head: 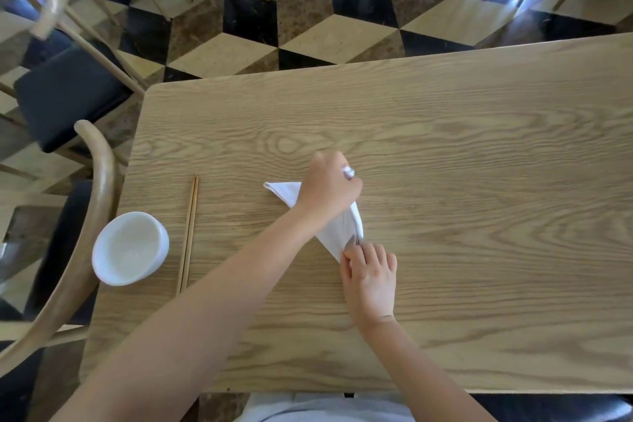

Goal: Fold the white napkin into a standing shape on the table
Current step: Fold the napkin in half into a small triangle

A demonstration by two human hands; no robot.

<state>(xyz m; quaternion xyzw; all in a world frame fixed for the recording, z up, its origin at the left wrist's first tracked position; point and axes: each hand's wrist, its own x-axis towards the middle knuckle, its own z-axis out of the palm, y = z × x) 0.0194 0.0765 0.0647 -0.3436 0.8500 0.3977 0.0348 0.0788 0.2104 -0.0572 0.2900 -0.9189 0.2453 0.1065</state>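
The white napkin [337,229] lies folded into a narrow triangle on the wooden table [479,181], one point sticking out to the left. My left hand [329,187] reaches across it and pinches its far end, a bit of white cloth showing between the fingers. My right hand [370,276] presses and grips the near tip of the napkin against the table. The middle of the napkin is partly hidden by my left hand and wrist.
A pair of wooden chopsticks [189,233] lies left of the napkin. A white bowl [130,248] stands at the table's left edge. Wooden chairs [85,216] with dark seats stand to the left; a checkered floor lies beyond.
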